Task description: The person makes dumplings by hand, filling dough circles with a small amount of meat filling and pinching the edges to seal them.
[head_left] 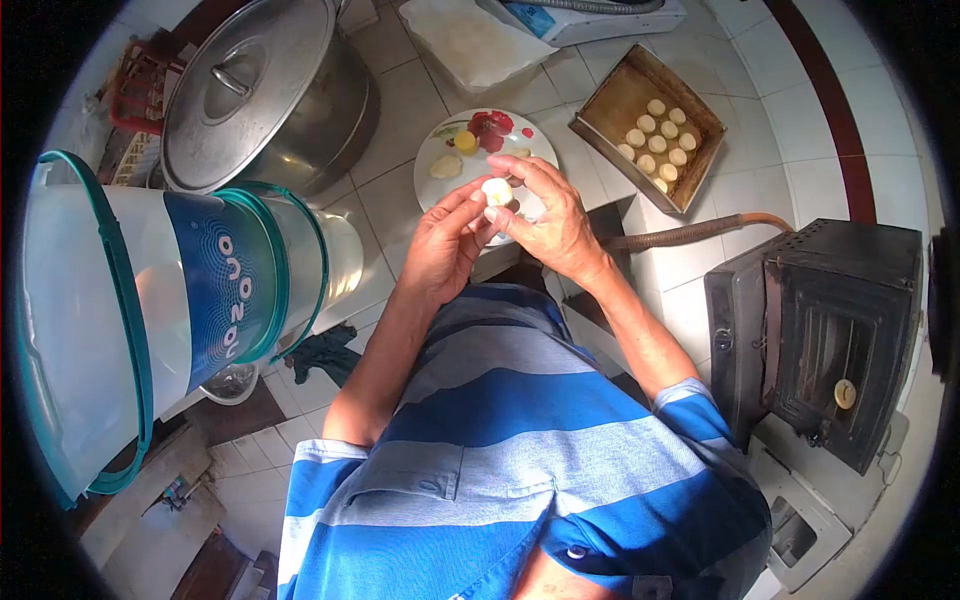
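A small pale piece of dough (497, 191) with a yellow spot is held up between both hands. My left hand (446, 236) pinches it from the left side. From the right, the thumb and fingers of my right hand (548, 218) close around it. Just beyond the hands lies a white plate (436, 141) with a red flower pattern. On the plate are a yellow ball (465, 141) and a flattened pale piece (447, 166); another pale piece shows partly behind my right hand.
At the upper right, a metal tray (619, 92) holds several round pale pieces. A large lidded pot (250, 90) and a big plastic bucket (230, 280) stand on the left. A black oven (840, 330) with a glass window is at the right, near a hose (690, 234).
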Action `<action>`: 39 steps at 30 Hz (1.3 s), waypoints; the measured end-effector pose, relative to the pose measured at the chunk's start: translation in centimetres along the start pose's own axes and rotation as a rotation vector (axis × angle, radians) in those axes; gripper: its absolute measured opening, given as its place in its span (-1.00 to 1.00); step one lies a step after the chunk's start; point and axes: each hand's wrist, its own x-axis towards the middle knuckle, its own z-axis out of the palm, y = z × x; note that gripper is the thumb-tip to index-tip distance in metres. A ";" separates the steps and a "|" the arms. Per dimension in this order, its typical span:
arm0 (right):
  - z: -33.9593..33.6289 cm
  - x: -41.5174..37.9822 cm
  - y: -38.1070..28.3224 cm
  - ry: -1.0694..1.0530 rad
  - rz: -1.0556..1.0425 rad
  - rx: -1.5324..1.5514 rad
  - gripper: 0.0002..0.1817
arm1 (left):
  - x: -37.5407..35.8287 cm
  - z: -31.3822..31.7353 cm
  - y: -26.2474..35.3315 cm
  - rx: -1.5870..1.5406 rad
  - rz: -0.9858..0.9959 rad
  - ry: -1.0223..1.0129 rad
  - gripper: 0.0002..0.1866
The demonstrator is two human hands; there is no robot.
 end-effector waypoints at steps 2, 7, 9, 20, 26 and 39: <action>-0.2 0.2 -0.4 -0.014 0.009 0.016 -0.49 | -0.1 -0.3 -0.2 0.069 0.018 0.052 -0.62; -1.0 0.7 -0.2 -0.083 0.165 0.120 -0.48 | -0.1 -0.4 0.0 0.034 0.028 0.054 -0.62; -0.8 0.6 0.1 -0.084 0.150 0.118 -0.50 | 0.0 -0.3 -0.1 0.062 0.035 0.069 -0.62; -0.5 0.3 -0.1 -0.029 0.226 0.159 -0.58 | -0.4 0.1 -0.2 0.121 0.040 0.056 -0.62; -1.6 0.3 -0.9 -0.001 -0.130 -0.122 -0.67 | -0.2 -1.1 -0.3 0.053 0.008 0.054 -0.63; -1.2 -1.4 -0.1 0.041 -0.425 -0.413 -0.67 | -0.4 -0.7 -0.1 -0.014 0.006 0.033 -0.66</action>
